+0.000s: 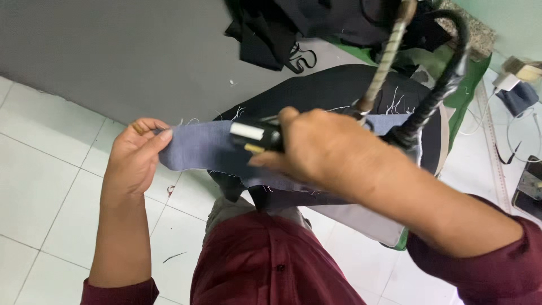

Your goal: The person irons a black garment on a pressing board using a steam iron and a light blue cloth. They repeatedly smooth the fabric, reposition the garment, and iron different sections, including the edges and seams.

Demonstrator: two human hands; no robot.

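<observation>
My left hand (pixel 135 155) pinches the left end of a strip of grey-blue fabric (pixel 206 148) with frayed edges, holding it stretched out. My right hand (pixel 327 155) grips the black handle of a steam iron (pixel 257 137) pressed against the fabric near its middle. A braided cord (pixel 387 59) and a black hose (pixel 440 90) rise from the iron toward the top of the view. Under the fabric lies a dark padded pressing form (pixel 339 87). My sleeves and shirt are maroon.
A grey table surface (pixel 113 51) fills the upper left, with a heap of black cloth (pixel 293 25) at its far side. White floor tiles (pixel 39 181) lie below. At the right are cables, a white plug (pixel 508 82) and a dark device (pixel 530 189).
</observation>
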